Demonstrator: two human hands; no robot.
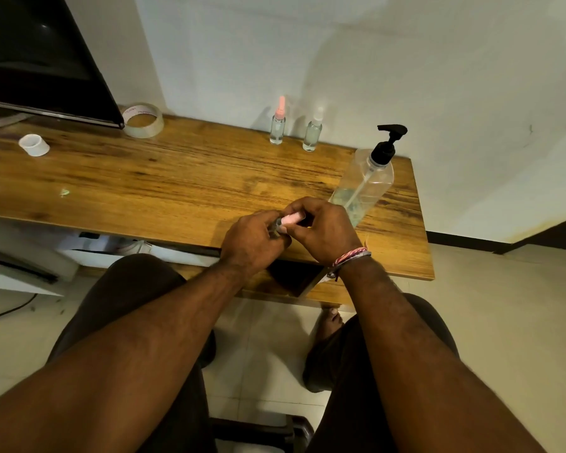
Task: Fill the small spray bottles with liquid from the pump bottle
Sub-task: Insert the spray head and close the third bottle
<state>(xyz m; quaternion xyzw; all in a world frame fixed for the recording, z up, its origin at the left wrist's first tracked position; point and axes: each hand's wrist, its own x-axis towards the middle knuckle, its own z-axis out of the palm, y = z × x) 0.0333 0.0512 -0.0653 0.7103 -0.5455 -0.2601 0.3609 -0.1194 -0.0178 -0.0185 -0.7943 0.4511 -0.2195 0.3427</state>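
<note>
Both hands' fingers curled tight: left hand (250, 238) round small bottle (276, 227), right hand (324, 228) pinching pink cap (293, 219).

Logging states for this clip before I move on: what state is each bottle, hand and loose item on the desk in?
Pink-capped spray bottle: upright, capped, by the wall.
White-capped spray bottle: upright, capped, beside it.
Pump bottle: upright, pump on, liquid low.
Held spray bottle: pink cap on, gripped in both hands.
Left hand: grips the body.
Right hand: grips the cap.
Tape roll: lying flat.

Two spray bottles (277, 125) stand behind on the table (164, 178), pump bottle (370, 178) right.
</note>
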